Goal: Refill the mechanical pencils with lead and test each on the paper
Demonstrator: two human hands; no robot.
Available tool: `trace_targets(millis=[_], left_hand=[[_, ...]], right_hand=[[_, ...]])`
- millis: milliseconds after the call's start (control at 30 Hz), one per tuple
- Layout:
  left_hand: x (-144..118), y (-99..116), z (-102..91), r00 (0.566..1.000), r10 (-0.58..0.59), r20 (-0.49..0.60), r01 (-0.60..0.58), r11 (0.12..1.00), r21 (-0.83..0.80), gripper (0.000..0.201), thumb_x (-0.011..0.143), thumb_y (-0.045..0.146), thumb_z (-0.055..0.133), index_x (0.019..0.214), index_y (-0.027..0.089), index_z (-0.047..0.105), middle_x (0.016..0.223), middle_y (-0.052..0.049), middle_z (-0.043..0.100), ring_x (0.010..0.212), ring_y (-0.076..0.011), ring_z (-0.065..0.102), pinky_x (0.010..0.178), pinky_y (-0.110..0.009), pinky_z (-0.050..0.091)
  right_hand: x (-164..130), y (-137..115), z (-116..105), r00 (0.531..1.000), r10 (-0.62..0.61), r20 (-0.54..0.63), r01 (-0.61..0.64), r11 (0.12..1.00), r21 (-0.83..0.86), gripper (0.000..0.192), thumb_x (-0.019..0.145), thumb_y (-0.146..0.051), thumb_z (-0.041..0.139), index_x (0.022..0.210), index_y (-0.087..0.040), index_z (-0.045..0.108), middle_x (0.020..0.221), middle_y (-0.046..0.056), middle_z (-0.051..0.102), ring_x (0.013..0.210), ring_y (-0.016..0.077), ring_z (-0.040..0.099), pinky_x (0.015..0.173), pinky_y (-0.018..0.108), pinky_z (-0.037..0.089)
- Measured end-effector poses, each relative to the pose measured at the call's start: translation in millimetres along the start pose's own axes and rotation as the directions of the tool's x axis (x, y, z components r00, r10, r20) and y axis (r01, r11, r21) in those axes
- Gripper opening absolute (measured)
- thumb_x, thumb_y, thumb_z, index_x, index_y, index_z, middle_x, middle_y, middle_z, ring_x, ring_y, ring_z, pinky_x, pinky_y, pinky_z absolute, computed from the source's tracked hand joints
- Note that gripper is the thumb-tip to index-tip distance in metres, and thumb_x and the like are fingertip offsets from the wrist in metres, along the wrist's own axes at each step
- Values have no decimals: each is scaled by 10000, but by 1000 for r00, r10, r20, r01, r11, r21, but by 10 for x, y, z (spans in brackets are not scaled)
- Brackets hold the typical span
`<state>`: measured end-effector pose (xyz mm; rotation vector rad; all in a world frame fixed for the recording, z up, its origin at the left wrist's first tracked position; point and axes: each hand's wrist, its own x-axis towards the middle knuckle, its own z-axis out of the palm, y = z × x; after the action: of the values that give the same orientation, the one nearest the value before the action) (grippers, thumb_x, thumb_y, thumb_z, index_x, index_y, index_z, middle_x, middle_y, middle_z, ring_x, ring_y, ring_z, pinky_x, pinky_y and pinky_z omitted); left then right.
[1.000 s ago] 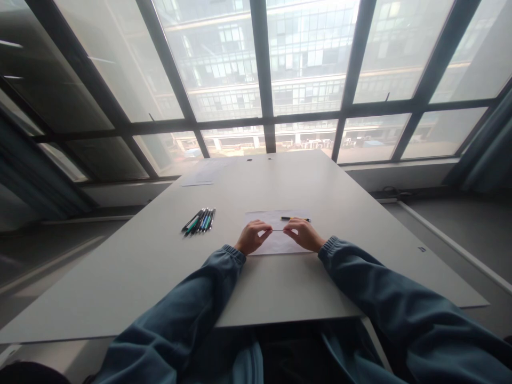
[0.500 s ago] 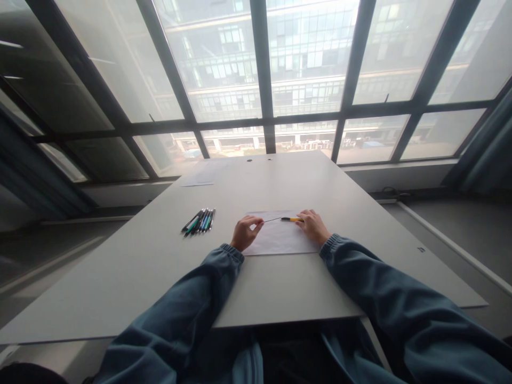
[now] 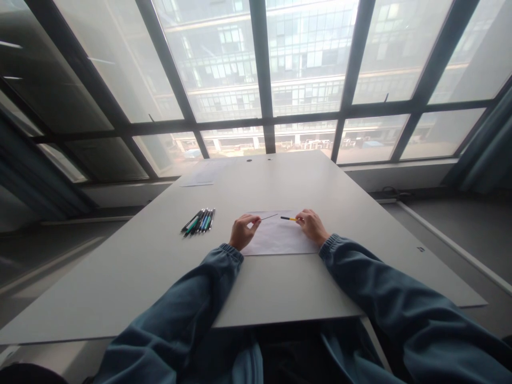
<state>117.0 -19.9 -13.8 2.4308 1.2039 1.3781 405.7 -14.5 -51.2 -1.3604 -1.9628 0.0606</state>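
Observation:
My left hand (image 3: 242,231) is closed, thumb and fingertips pinching a thin dark pen refill (image 3: 270,216) that points right and slightly up. In my right hand (image 3: 312,226), also closed, is a yellow pen barrel (image 3: 289,218) with a black front part directed left. A small gap separates the refill's far end from the barrel. Both are above a white sheet of paper (image 3: 276,240), and the sides of the sheet are partly hidden by my hands.
Several pens (image 3: 199,221) lie bunched on the white table (image 3: 168,288), left of the paper. Another sheet of paper (image 3: 200,176) is at the far left of the table. Large windows (image 3: 304,64) rise beyond its far edge.
The refill has moved slightly left with my left hand and tilted up more. Its end, earlier at the barrel's black tip, is now apart from it. My right hand has barely moved.

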Motion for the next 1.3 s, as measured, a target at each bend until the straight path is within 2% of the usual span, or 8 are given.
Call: trace_targets(millis=[133, 233, 433, 767, 1100, 1300], left_hand=[[5, -59, -14, 997, -42, -57, 44, 999, 28, 155, 900, 290, 627, 844, 194, 734, 844, -40, 740, 777, -178, 648, 774, -310, 515], [5, -71, -17, 997, -45, -64, 47, 998, 33, 160, 900, 296, 624, 840, 196, 734, 841, -41, 743, 779, -182, 650, 765, -308, 514], [9, -19, -14, 997, -20, -68, 22, 1000, 20, 159, 902, 290, 624, 836, 198, 735, 842, -43, 741, 773, -183, 644, 751, -311, 512], [14, 21, -31, 997, -6, -70, 7, 1000, 13, 157, 909, 287, 620, 835, 198, 727, 834, -38, 727, 776, -180, 637, 788, -322, 506], [7, 20, -37, 999, 32, -12, -31, 998, 56, 172, 927, 286, 594, 844, 204, 720, 825, -35, 721, 799, -186, 637, 809, -323, 500], [4, 1, -39, 997, 55, 50, -63, 986, 152, 189, 942, 285, 565, 864, 218, 724, 844, -37, 729, 819, -192, 640, 827, -327, 493]], right_hand=[[20, 14, -4, 988, 18, -151, 9, 985, 172, 93, 877, -142, 618, 851, -188, 695, 858, 66, 643, 855, 215, 577, 798, 339, 459], [37, 30, 7, 976, 36, -214, 27, 958, 284, 93, 880, -172, 598, 843, -186, 683, 850, 61, 640, 843, 215, 584, 807, 359, 466], [48, 59, 70, 969, 145, -198, -37, 883, 468, 80, 871, -241, 599, 879, -188, 658, 884, 57, 682, 818, 210, 617, 759, 365, 480], [6, -27, -18, 980, -50, -190, 107, 947, 302, 65, 873, -156, 601, 855, -198, 647, 854, 54, 640, 840, 218, 576, 815, 381, 458], [-6, -62, -31, 984, -78, -160, 118, 957, 263, 80, 880, -137, 610, 860, -202, 650, 861, 52, 631, 843, 218, 565, 790, 354, 454], [-10, -82, -86, 986, -95, -138, 120, 976, 180, 97, 901, -136, 592, 870, -208, 650, 891, 59, 631, 874, 223, 556, 789, 339, 444]])
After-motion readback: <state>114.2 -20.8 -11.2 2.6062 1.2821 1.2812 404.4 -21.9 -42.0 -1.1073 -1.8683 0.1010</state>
